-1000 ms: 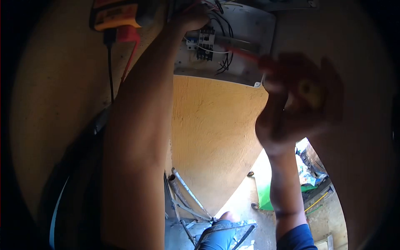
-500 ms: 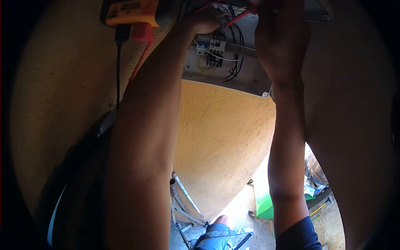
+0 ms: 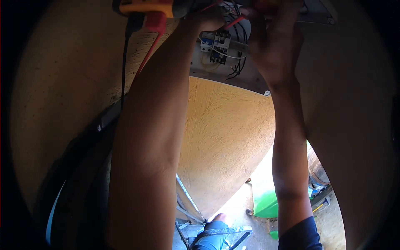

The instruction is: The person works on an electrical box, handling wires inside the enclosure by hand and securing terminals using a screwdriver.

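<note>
Up in an open metal electrical box [image 3: 250,79], my right hand [image 3: 275,50] is closed around a red test probe [image 3: 235,21], whose tip points left toward the wires. My left hand [image 3: 210,20] is curled beside those wires at the box's left side; its fingertips are hidden, so what it grips does not show. Below the hands sits a contactor [image 3: 219,48] with screw terminals, next to a small blue-and-white breaker [image 3: 206,43]. Loose black wires [image 3: 238,68] hang to its right. An orange-and-black multimeter [image 3: 146,7] is at the upper left, with black and red leads plugged in.
The box is against a rough yellow wall [image 3: 225,125]. Below are a metal frame [image 3: 189,196], a person's leg in blue shorts [image 3: 214,233], and a green object [image 3: 266,204] on the floor. A dark curved shape [image 3: 79,154] fills the lower left.
The view has shifted a little, so the meter and box appear farther right and higher. My right hand has moved slightly left and down relative to the box, with the red probe still in it.
</note>
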The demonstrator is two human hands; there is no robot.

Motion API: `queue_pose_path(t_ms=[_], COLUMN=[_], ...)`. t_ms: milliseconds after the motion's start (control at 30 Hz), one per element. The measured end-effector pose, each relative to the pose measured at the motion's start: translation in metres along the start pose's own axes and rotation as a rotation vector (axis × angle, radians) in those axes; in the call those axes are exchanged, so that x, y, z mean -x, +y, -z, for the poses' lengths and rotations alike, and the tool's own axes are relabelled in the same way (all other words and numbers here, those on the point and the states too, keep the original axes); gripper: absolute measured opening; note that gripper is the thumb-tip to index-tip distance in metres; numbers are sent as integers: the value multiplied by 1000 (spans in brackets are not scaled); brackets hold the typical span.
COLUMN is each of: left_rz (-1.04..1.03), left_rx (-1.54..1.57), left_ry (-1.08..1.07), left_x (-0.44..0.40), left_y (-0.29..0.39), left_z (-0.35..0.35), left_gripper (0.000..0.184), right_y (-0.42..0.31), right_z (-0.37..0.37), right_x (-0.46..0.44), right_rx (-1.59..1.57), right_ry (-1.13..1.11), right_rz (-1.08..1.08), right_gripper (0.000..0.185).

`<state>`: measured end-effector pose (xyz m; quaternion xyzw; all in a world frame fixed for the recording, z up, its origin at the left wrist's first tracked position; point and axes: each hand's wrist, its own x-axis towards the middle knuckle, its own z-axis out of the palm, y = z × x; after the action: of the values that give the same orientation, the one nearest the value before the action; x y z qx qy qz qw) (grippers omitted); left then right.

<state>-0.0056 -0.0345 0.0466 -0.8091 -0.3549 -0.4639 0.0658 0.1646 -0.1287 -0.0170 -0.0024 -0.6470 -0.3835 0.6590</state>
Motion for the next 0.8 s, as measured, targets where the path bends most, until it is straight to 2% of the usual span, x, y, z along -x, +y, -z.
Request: queue_pose_path(t_ms=[33,67,133,267,333,467,533,567,600,633,667,733,800], left_rz=[31,59,95,161,84,124,210,209,194,179,178,90,80], left_rx=[-54,-104,-178,-297,103,25,89,89,13,-63,-63,154,166], left_ry=[-4,-6,-6,112,-12,18,24,24,87,150,149,162,98], left_x=[2,3,5,-2,1,14,19,13,4,4,4,14,11], left_y=[5,9,15,3,8,26,36,27,14,12,10,12,13], left_z=[2,3,3,-9,-5,-2,0,-4,-10,-11,-12,-14,-9], left_gripper=[32,34,39,49,52,51,34,34,36,49,49,82,70], right_y=[4,3,1,5,8,3,3,3,4,4,5,9,13], right_z=[-1,-2,-5,-4,-6,-4,-5,-4,-4,-4,-4,-7,-8], right_x=[5,4,5,5,6,4,4,4,4,4,4,5,6], right_rx=[-92,-93,81,26,33,11,-4,-3,10,23,24,68,58], right_ry=[-28,-30,27,-50,-59,-37,-44,-44,-44,-44,-44,-18,-16], right_rz=[-78,-75,61,-3,6,-11,-41,-41,-35,-30,-30,49,69], right_gripper=[55,55,57,57,57,57,57,57,56,56,56,56,55])
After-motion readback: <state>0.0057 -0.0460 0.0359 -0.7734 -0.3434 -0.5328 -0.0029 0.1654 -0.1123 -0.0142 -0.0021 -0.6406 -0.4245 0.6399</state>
